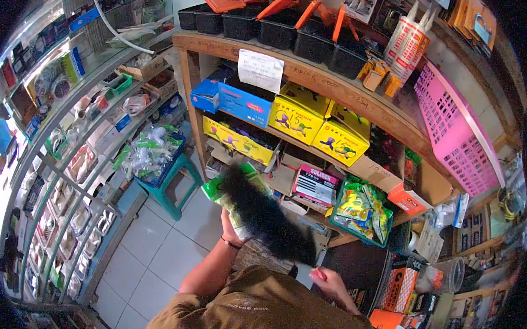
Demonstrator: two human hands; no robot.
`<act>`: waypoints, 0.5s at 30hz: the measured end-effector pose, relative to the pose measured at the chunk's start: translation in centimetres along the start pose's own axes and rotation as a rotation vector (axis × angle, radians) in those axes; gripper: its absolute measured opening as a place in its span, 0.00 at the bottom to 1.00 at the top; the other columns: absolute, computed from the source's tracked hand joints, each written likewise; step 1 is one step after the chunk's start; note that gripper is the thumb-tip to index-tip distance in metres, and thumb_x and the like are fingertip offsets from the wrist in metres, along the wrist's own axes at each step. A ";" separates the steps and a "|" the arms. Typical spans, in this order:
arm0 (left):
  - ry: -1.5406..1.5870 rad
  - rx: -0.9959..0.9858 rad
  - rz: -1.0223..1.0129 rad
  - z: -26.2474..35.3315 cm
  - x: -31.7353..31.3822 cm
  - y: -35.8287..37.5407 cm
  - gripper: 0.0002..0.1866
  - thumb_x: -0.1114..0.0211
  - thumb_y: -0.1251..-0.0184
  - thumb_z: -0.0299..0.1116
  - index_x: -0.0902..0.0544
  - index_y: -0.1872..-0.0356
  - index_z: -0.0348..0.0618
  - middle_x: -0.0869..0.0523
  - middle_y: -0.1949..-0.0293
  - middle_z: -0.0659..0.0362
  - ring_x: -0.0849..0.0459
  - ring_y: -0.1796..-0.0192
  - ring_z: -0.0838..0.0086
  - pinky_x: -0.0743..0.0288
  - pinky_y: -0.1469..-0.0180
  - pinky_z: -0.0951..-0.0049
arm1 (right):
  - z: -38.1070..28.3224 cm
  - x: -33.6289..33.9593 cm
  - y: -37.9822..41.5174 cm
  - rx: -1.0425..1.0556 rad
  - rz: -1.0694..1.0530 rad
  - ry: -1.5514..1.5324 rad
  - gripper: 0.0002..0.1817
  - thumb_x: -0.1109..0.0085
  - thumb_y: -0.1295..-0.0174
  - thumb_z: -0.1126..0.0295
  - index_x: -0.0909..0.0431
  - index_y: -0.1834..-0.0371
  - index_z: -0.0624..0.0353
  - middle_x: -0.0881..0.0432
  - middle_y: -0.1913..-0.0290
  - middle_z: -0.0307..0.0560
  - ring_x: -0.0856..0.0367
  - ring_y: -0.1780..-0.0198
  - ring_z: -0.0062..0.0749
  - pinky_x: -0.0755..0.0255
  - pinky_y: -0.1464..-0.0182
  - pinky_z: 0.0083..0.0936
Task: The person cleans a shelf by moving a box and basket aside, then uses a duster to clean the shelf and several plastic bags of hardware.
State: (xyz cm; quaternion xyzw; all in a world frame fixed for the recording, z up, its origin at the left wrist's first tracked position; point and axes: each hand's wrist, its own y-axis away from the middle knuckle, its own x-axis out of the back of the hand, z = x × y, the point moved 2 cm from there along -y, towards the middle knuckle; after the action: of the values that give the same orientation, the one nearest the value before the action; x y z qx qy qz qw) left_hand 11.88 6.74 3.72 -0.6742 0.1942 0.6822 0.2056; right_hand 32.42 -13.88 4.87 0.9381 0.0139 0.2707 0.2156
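Both arms in use, as I see them. The left forearm point(207, 274), bare, reaches forward from the torso point(253, 308); the left hand point(228, 226), partly hidden from view, is raised in a grip. The right hand point(331, 284) sits nearer the torso, out to its right, fingers point(317, 281) curled inward; only a short stretch of the right forearm point(347, 303) shows.

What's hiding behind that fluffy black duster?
A green and pale plastic packet, held in the left hand, pokes out from behind the fluffy black duster. The duster covers the rest of the packet, so what's printed there can't be seen.
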 end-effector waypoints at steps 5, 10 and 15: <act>-0.645 -0.301 0.098 3.6 22.4 -4.6 0.23 0.56 0.38 0.50 0.28 0.53 0.43 0.22 0.59 0.51 0.22 0.59 0.60 0.27 0.57 0.59 | 0.8 -0.5 0.4 0.142 0.010 0.056 0.16 0.44 0.46 0.57 0.26 0.69 0.61 0.28 0.79 0.41 0.33 0.76 0.21 0.35 0.71 0.21; 0.060 0.015 -0.164 0.9 3.2 -0.6 0.21 0.57 0.36 0.48 0.28 0.55 0.42 0.21 0.61 0.54 0.21 0.60 0.63 0.26 0.57 0.63 | 0.8 -1.1 -0.2 0.017 -0.049 0.013 0.17 0.44 0.46 0.56 0.25 0.65 0.59 0.26 0.76 0.41 0.30 0.74 0.20 0.33 0.69 0.20; 0.272 0.078 -0.397 2.2 6.8 0.0 0.34 0.61 0.41 0.58 0.41 0.40 0.43 0.36 0.43 0.44 0.36 0.43 0.47 0.42 0.44 0.44 | -1.5 0.6 -2.7 0.098 0.040 -0.099 0.09 0.45 0.44 0.62 0.28 0.72 0.55 0.34 0.85 0.33 0.38 0.83 0.16 0.42 0.81 0.18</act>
State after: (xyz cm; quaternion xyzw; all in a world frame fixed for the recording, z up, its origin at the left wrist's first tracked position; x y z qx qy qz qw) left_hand 9.99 8.11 -3.06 -0.7763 0.1099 0.5235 0.3335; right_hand 32.43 -10.75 5.21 0.9599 -0.0024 0.2271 0.1642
